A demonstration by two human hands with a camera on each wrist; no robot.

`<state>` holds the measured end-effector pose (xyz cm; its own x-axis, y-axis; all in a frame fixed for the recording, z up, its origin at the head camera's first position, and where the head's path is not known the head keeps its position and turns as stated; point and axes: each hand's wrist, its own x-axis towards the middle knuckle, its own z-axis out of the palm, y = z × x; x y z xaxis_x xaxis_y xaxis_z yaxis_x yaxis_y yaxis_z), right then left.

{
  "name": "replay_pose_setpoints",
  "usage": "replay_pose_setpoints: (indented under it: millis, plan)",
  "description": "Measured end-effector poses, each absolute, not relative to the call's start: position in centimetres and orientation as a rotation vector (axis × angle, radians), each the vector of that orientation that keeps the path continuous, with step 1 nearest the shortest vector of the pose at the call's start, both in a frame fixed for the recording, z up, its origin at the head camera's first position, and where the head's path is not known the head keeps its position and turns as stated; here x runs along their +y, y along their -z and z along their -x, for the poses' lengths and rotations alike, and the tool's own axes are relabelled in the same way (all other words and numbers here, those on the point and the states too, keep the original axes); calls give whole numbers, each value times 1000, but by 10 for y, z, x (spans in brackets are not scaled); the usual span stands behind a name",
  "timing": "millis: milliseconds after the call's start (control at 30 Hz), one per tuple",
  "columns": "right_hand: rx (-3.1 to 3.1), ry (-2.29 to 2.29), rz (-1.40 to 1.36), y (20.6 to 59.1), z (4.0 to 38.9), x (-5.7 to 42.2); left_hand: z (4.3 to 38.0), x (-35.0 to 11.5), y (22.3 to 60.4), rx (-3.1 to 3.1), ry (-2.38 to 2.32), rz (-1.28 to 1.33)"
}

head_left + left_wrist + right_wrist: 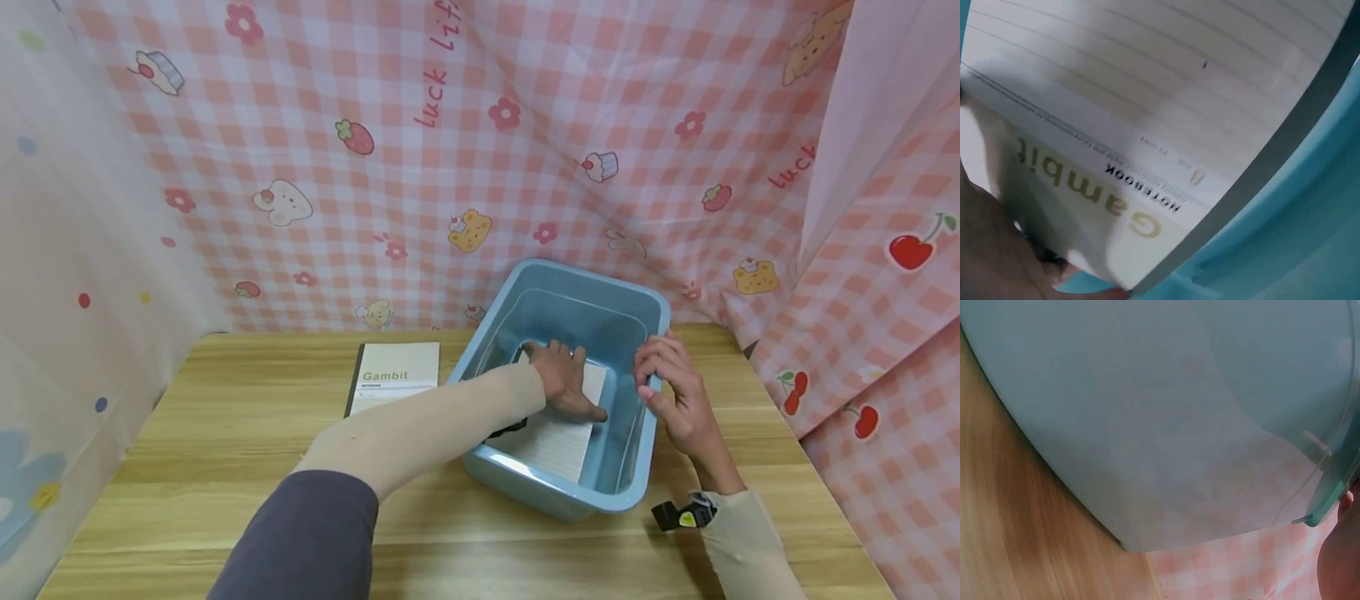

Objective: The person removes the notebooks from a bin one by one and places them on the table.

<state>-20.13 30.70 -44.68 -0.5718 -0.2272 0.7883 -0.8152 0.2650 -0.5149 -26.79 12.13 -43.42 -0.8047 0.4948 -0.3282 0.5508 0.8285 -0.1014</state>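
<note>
Your left hand (562, 387), its grip spread apart, rests on the notebook (553, 448), which lies inside the blue bin (592, 310). Your right hand (678, 393) has its grip clamped on the bin's right edge. Left of it, a second notebook (397, 365) lies on the bench (217, 467), partly behind your sleeve (420, 429).

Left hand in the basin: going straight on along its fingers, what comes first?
Probably the far inner wall of the blue basin; how much gap lies before the left hand is hard to judge.
</note>
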Motion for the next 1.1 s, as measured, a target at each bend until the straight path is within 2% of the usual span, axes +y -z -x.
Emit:
replay_pose_setpoints:
  millis: [500, 1100]
  plan:
    - [-1987, -1341, -898, 446, 199, 306, 285, 128, 433, 2919, 169, -1095]
    - [-2001, -1331, -883, 446, 198, 304, 302, 120, 395, 3072, 160, -1073]
